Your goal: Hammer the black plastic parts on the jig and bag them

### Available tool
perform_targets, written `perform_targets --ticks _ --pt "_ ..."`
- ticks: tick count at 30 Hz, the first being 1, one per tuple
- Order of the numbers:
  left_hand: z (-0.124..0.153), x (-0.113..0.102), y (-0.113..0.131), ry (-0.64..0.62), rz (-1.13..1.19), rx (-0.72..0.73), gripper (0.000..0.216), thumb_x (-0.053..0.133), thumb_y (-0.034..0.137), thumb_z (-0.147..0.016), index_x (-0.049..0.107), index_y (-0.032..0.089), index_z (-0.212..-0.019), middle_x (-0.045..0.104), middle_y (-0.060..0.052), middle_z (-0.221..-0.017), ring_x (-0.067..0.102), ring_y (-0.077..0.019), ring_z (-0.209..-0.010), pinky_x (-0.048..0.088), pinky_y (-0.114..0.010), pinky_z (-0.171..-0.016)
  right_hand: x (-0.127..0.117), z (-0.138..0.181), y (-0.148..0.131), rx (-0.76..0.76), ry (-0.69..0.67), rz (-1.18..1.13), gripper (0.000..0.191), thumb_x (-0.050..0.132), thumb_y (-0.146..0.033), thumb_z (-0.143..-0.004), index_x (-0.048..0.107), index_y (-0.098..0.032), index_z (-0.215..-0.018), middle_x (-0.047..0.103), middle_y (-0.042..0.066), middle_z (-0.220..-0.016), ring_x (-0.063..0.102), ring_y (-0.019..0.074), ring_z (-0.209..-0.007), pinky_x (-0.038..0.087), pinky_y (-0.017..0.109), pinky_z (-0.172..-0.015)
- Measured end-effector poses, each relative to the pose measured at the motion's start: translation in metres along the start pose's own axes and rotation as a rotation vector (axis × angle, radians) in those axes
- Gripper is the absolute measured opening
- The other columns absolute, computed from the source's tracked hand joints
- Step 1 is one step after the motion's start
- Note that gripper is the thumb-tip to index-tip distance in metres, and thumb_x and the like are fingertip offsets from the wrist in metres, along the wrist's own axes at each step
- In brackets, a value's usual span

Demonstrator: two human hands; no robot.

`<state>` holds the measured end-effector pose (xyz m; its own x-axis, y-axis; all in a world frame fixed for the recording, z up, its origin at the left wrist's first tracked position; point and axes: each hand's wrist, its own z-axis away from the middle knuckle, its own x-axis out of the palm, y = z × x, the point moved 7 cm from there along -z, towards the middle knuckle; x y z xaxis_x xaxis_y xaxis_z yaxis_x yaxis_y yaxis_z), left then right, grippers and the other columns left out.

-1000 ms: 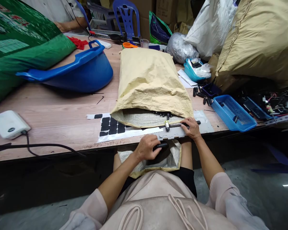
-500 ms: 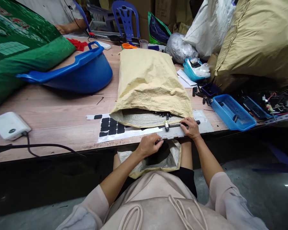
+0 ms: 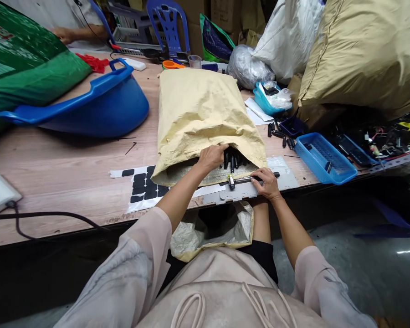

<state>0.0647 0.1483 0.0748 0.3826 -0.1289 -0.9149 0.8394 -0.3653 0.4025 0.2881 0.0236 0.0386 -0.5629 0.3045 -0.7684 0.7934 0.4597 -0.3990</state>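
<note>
A tan sack (image 3: 205, 100) lies on the table with its mouth toward me, and several black cylindrical pieces (image 3: 233, 160) show inside. My left hand (image 3: 212, 157) is at the upper lip of that mouth, its fingers closed at the raised edge; the fingertips are partly hidden. My right hand (image 3: 267, 183) holds a dark rod with a shiny metal head (image 3: 231, 181), lying along the front of the sack's mouth. Under it is a grey-white flat board (image 3: 283, 175). A second sack (image 3: 187, 243) stands open on my lap below the table edge.
A blue basin (image 3: 99, 107) and a green sack (image 3: 27, 68) are on the left. At right stand a blue basket (image 3: 324, 157) and a bulging tan sack (image 3: 362, 59). A white box (image 3: 0, 193) with a cable sits front left. Another person's hand (image 3: 63, 34) shows at the back.
My left hand has gone from above the lap sack up to the table sack's mouth, whose upper lip is now raised, showing more black pieces. My right hand stays at the rod.
</note>
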Motion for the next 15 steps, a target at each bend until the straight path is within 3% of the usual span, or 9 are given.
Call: perform_targets --ticks 6,9,12,15 --pt "-0.037 -0.012 0.009 0.165 0.091 0.17 0.06 0.049 0.017 -0.092 0.052 0.021 -0.152 0.058 -0.013 -0.14 0.055 -0.0286 -0.132 0.046 -0.043 -0.114 0.001 0.002 -0.001 0.018 -0.003 0.007 0.015 0.063 -0.029 -0.093 0.075 -0.024 -0.1 0.068 0.006 -0.098 0.063 0.0246 -0.095 0.05 0.041 -0.09" --pt "-0.052 -0.016 0.014 0.242 0.116 0.2 0.052 0.057 0.021 -0.089 0.059 0.016 -0.141 0.058 -0.014 -0.14 0.054 -0.0297 -0.132 0.045 -0.044 -0.116 0.001 0.003 -0.002 0.019 -0.002 0.009 0.015 0.063 -0.029 -0.093 0.075 -0.024 -0.101 0.068 0.007 -0.098 0.063 0.0247 -0.095 0.05 0.041 -0.091" --pt "-0.064 -0.008 0.022 0.179 0.065 0.205 0.034 0.064 0.03 -0.088 0.072 0.015 -0.117 0.066 -0.015 -0.126 0.057 -0.0345 -0.127 0.048 -0.048 -0.112 -0.001 0.004 -0.004 0.008 0.01 0.001 0.016 0.062 -0.029 -0.094 0.075 -0.023 -0.101 0.067 0.007 -0.098 0.062 0.0246 -0.095 0.05 0.041 -0.09" --pt "-0.073 0.015 0.045 0.02 0.069 0.304 0.038 0.06 0.035 -0.09 0.074 0.016 -0.12 0.07 -0.015 -0.127 0.06 -0.0337 -0.126 0.048 -0.047 -0.113 -0.001 0.004 -0.006 0.02 0.0 -0.001 0.016 0.061 -0.03 -0.094 0.075 -0.024 -0.102 0.067 0.007 -0.098 0.062 0.0245 -0.095 0.05 0.041 -0.09"
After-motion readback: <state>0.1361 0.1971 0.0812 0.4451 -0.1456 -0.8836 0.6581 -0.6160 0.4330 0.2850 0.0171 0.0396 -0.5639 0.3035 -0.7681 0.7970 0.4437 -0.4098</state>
